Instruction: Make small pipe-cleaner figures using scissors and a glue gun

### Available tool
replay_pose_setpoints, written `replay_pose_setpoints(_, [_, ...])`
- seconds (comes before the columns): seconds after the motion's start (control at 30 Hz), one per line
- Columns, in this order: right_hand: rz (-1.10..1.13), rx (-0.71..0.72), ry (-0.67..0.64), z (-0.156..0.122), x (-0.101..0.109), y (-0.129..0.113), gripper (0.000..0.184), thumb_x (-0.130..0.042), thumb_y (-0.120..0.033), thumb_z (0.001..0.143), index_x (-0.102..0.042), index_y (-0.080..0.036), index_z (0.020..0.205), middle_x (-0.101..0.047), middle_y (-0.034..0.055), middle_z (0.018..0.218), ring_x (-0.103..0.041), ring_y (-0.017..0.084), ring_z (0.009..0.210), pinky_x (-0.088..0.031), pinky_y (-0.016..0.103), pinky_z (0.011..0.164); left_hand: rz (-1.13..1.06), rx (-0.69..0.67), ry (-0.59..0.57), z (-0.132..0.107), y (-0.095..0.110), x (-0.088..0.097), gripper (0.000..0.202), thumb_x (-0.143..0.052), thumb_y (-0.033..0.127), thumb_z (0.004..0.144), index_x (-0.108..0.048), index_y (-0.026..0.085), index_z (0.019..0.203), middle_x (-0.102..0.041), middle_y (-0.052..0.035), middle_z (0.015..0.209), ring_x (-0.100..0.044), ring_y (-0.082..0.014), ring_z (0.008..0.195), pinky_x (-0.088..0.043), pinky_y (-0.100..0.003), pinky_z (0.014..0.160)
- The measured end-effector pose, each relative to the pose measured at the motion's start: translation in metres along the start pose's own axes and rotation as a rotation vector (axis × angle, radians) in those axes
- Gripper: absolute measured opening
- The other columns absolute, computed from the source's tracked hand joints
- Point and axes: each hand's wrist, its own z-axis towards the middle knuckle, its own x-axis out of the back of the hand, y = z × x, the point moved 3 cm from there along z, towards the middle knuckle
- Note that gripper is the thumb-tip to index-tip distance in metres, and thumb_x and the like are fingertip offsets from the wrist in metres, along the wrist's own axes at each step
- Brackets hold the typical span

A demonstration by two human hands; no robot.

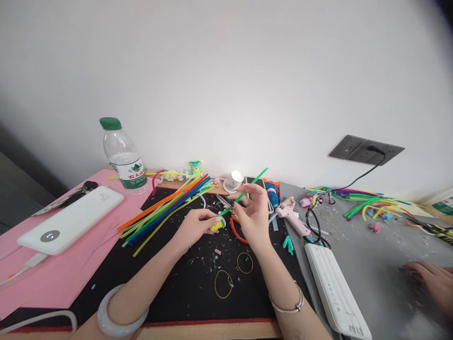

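Observation:
My left hand [198, 227] is closed on a small coiled yellow pipe cleaner piece [217, 225], its fingertips also at the lower end of a green pipe cleaner [261, 174]. That green stem slants up and to the right, past my right hand [253, 215], whose thumb and fingers pinch it partway along. Left of my hands lies a bundle of pipe cleaners [166, 208] in orange, green, blue and yellow. Red-handled pliers [238, 231] rest partly hidden behind my right hand. Two rubber bands [222, 284] lie on the black mat [191, 293] below.
A water bottle [125, 160] and a white power bank [71, 219] stand at left on pink paper [102, 245]. At right are a pink glue gun [293, 217], a white power strip [336, 290], more pipe cleaners [368, 200] and another person's hand [433, 283]. A paper cup [233, 181] lies behind.

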Motion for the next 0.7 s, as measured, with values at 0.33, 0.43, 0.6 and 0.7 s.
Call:
replay_pose_setpoints(0.33, [-0.37, -0.019, -0.063, 0.001, 0.009, 0.005, 0.01, -0.055, -0.022, 0.085, -0.061, -0.021, 0.093, -0.067, 0.0069, 0.092, -0.066, 0.018, 0.074, -0.053, 0.031, 0.071, -0.02, -0.158, 0.316, 0.003, 0.005, 0.02, 0.02, -0.075, 0.034, 0.068, -0.072, 0.015, 0.075, -0.069, -0.0039, 0.075, -0.066, -0.0191, 0.072, -0.056, -0.03, 0.07])
replay_pose_setpoints(0.43, [-0.59, 0.032, -0.161, 0.002, 0.009, 0.009, 0.015, -0.053, -0.02, 0.087, -0.067, -0.02, 0.091, -0.07, 0.0081, 0.092, -0.066, 0.02, 0.075, -0.05, 0.031, 0.072, 0.022, -0.228, 0.399, 0.004, 0.006, 0.028, 0.022, -0.073, 0.037, 0.07, -0.072, 0.016, 0.077, -0.07, -0.0038, 0.077, -0.066, -0.0196, 0.074, -0.056, -0.03, 0.071])
replay_pose_setpoints(0.6, [-0.888, 0.027, -0.348, 0.002, 0.006, 0.008, 0.019, -0.053, -0.018, 0.089, -0.071, -0.022, 0.087, -0.071, 0.0052, 0.093, -0.064, 0.021, 0.084, -0.045, 0.03, 0.075, 0.254, -0.339, 0.506, 0.003, 0.011, 0.033, 0.022, -0.067, 0.037, 0.073, -0.072, 0.017, 0.08, -0.073, -0.0047, 0.078, -0.067, -0.0214, 0.073, -0.053, -0.032, 0.073])
replay_pose_setpoints(0.7, [-0.942, 0.051, -0.403, 0.0, 0.001, 0.006, 0.018, -0.056, -0.023, 0.088, -0.071, -0.021, 0.078, -0.07, 0.0043, 0.089, -0.06, 0.021, 0.083, -0.043, 0.031, 0.076, 0.37, -0.393, 0.515, 0.001, 0.013, 0.03, 0.021, -0.063, 0.035, 0.076, -0.072, 0.017, 0.082, -0.074, -0.0064, 0.085, -0.068, -0.022, 0.077, -0.053, -0.033, 0.076])
